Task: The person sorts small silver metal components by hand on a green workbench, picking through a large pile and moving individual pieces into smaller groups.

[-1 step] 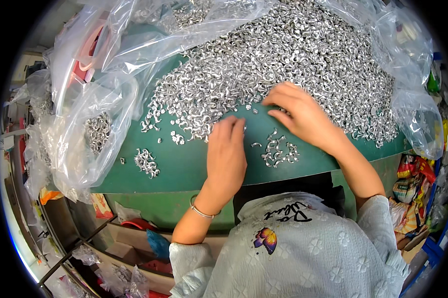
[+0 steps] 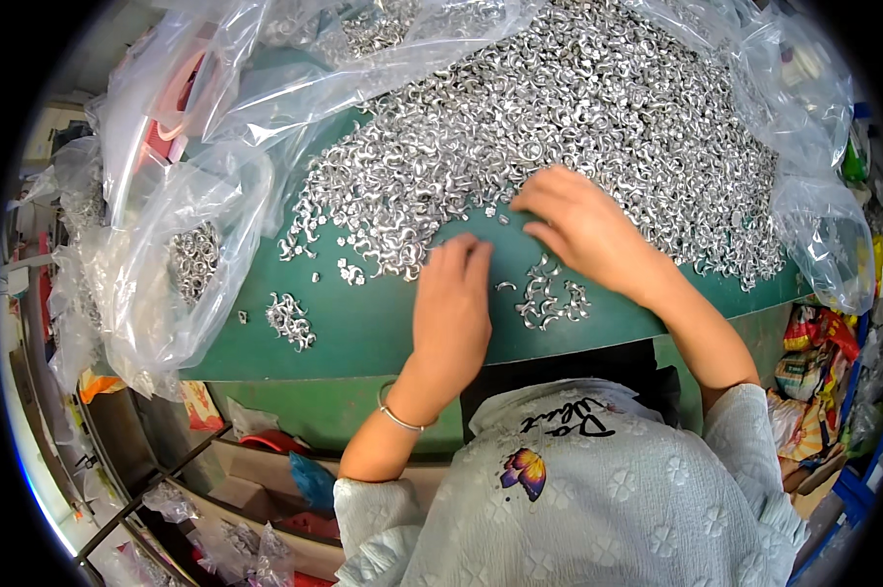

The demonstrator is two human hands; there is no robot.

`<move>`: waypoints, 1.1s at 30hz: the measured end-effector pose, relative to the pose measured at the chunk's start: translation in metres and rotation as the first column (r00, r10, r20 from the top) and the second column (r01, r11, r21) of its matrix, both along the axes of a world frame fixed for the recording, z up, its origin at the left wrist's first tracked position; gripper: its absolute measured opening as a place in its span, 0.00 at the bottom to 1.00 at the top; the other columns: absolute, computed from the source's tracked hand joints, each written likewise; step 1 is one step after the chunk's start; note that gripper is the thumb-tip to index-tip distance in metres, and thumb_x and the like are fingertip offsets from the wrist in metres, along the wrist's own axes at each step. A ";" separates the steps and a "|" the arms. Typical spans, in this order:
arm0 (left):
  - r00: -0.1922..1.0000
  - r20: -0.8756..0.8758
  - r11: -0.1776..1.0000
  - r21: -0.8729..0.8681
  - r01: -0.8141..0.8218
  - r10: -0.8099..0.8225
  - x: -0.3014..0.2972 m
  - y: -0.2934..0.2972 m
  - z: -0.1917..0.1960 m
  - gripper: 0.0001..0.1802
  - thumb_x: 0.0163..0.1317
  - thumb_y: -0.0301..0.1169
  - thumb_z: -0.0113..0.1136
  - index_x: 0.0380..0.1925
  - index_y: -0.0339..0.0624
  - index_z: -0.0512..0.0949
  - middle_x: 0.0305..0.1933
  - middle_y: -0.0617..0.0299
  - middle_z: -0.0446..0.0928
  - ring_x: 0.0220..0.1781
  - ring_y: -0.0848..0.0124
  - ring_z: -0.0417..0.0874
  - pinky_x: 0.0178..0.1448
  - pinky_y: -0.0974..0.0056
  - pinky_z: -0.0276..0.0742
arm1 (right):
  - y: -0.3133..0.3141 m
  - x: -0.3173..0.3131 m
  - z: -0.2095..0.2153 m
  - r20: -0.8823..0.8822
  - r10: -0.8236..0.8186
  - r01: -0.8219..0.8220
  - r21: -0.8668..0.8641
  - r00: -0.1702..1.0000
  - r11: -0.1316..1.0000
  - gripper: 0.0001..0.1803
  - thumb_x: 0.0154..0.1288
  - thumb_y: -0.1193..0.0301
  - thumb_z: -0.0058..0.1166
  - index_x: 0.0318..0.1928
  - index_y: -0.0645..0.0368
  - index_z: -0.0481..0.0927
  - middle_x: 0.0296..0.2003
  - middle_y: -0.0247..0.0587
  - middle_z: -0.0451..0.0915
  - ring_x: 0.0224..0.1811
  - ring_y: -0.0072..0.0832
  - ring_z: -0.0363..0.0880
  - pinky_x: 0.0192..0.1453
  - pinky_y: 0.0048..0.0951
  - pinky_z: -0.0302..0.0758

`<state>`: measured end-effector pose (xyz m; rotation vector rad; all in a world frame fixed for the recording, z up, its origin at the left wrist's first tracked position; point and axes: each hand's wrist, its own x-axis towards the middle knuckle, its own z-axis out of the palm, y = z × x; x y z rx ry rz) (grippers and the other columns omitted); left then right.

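My left hand (image 2: 451,303) lies flat, fingers extended, holding nothing. Right hand (image 2: 583,230) is spread open on the heap of small metal hooks (image 2: 559,108), gripping nothing. Clear plastic bag (image 2: 182,264) holds more hooks.

Nothing has changed: both hands (image 2: 520,264) rest on the metal pieces (image 2: 559,117) as before.

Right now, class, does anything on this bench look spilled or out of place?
Nothing looks damaged. A small clump of metal pieces lies apart from the big pile on the green table, left of the left hand.
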<state>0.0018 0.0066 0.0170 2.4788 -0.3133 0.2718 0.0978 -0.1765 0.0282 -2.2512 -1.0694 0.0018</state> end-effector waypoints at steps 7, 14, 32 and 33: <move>0.993 -0.105 0.975 -0.223 0.021 -0.045 -0.020 -0.002 0.006 0.20 0.56 0.12 0.52 0.49 0.35 0.76 0.50 0.48 0.73 0.49 0.52 0.76 0.53 0.57 0.73 | -0.016 -0.009 0.013 -0.083 0.008 -0.019 -0.129 0.997 0.991 0.09 0.55 0.78 0.59 0.39 0.61 0.79 0.38 0.41 0.74 0.45 0.40 0.73 0.53 0.39 0.71; 0.981 0.043 0.951 0.242 -0.194 0.189 -0.002 0.016 -0.003 0.19 0.56 0.19 0.59 0.49 0.39 0.77 0.56 0.57 0.71 0.58 0.56 0.70 0.59 0.54 0.61 | -0.009 0.001 0.002 0.269 0.016 0.039 -0.196 0.963 0.980 0.13 0.51 0.78 0.56 0.40 0.61 0.80 0.46 0.40 0.75 0.51 0.36 0.71 0.53 0.34 0.67; 0.999 -0.047 0.996 -0.089 0.006 -0.010 -0.017 -0.003 -0.002 0.19 0.59 0.20 0.58 0.51 0.33 0.75 0.46 0.54 0.72 0.45 0.58 0.73 0.47 0.57 0.66 | -0.038 -0.021 0.010 0.159 -0.116 0.139 -0.143 0.981 0.980 0.13 0.55 0.74 0.61 0.44 0.57 0.81 0.52 0.38 0.75 0.58 0.38 0.71 0.62 0.42 0.65; 0.998 -0.063 0.994 -0.105 0.009 -0.015 -0.014 -0.005 -0.001 0.19 0.59 0.20 0.58 0.52 0.33 0.75 0.46 0.54 0.72 0.45 0.58 0.73 0.47 0.57 0.66 | -0.032 -0.025 0.009 0.145 -0.074 0.089 -0.100 0.987 0.991 0.10 0.55 0.75 0.61 0.40 0.58 0.80 0.48 0.38 0.75 0.53 0.38 0.72 0.57 0.41 0.66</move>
